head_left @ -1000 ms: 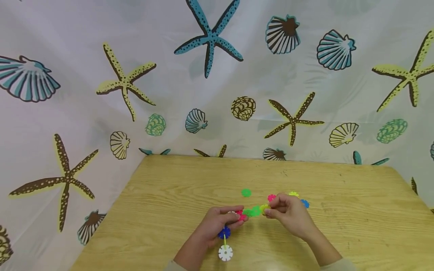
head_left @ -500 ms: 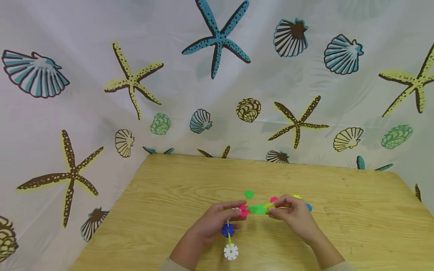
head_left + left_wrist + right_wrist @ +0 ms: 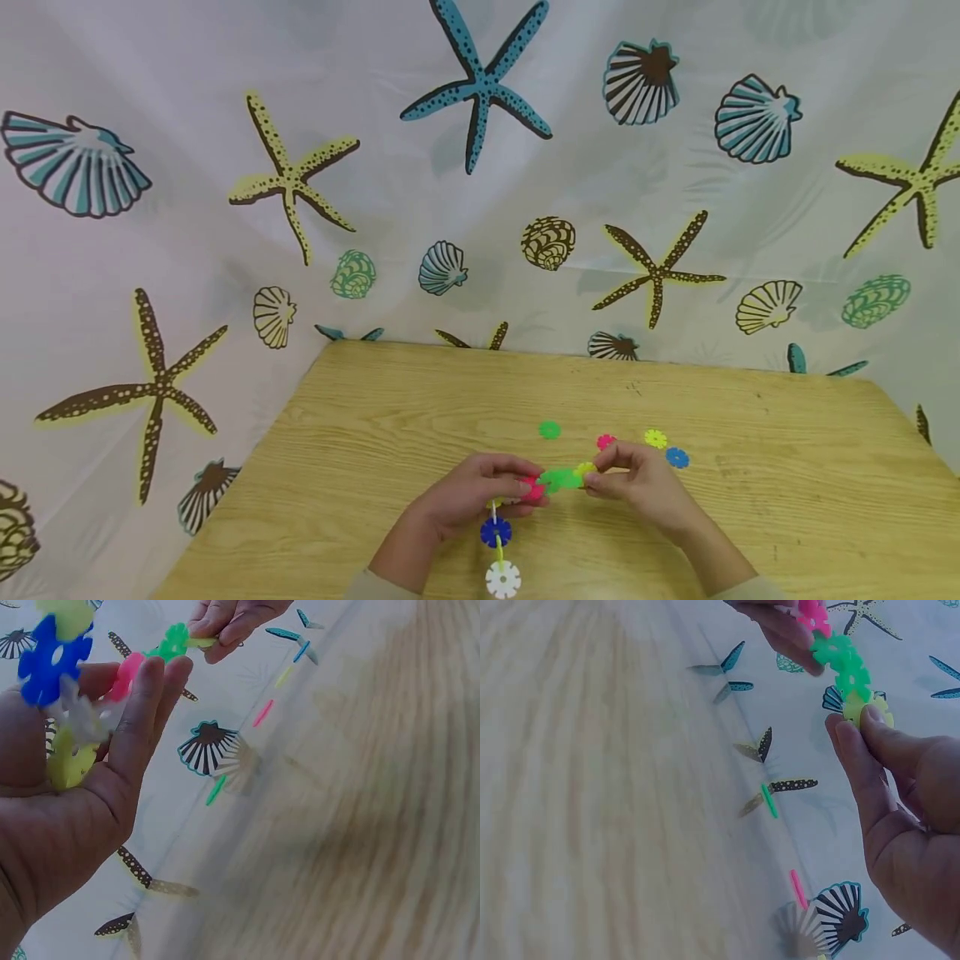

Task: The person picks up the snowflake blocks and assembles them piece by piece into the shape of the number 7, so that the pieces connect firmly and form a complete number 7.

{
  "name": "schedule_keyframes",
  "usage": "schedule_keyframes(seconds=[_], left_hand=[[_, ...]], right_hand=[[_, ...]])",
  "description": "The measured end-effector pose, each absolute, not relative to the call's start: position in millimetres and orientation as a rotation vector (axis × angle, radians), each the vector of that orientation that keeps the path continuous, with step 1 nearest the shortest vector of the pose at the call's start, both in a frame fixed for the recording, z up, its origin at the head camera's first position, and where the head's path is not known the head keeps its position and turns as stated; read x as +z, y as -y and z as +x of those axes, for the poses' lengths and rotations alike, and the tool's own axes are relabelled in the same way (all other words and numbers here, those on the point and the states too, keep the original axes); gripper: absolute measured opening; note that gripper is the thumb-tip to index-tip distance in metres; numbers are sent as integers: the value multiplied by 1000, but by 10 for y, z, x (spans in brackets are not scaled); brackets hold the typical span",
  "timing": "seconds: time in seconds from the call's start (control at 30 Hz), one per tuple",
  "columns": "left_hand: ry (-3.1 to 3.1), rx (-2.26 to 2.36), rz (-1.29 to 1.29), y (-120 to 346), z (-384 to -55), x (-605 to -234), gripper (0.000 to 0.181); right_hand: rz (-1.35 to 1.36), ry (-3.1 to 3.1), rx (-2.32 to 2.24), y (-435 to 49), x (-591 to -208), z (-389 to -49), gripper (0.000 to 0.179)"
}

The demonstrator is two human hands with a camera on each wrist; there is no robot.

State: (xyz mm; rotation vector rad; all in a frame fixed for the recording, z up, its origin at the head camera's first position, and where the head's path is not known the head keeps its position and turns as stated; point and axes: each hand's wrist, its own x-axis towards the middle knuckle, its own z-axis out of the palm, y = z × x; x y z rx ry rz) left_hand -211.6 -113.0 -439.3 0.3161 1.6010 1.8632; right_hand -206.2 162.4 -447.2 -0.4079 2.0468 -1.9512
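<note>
We find the right hand [image 3: 647,490] pinching a yellow disc [image 3: 585,470] between thumb and fingertips. That disc meets two green discs [image 3: 562,480]; we cannot tell whether its slot is fully seated. The row lies crosswise between the hands, leftward from the right hand, to a pink disc [image 3: 533,488] which the left hand [image 3: 474,493] pinches. Toward the person from the left hand trail a dark-blue disc [image 3: 496,532] and a white disc [image 3: 503,580]. Beyond, on the table [image 3: 405,400], we note a loose green disc [image 3: 550,430]; a loose pink disc [image 3: 606,442], loose yellow disc [image 3: 656,438] and light-blue disc [image 3: 677,457] lie nearer the right hand.
</note>
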Motion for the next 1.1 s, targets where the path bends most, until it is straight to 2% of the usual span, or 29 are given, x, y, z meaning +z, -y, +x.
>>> schedule_keyframes(seconds=[0.13,0.37,0.63,1.1], left_hand=[[-1552,1838,393,1138,-2104,-4394,46],[-1552,1705,518,1157,-2075,-4387,45],[-1592,1738,478,1115,-2080,-4418,41],[-1565,1673,570,1083,-2089,-4454,44]], right_hand=[[-421,-2117,-1908,-1582,-4481,-2053,31],[-430,-2147,-1881,-1536,-4462,-2043,32],[-427,-2144,-1905,-1504,-4450,-2034,31],[-387,-2243,-1856,-1492,-4462,-2020,30]])
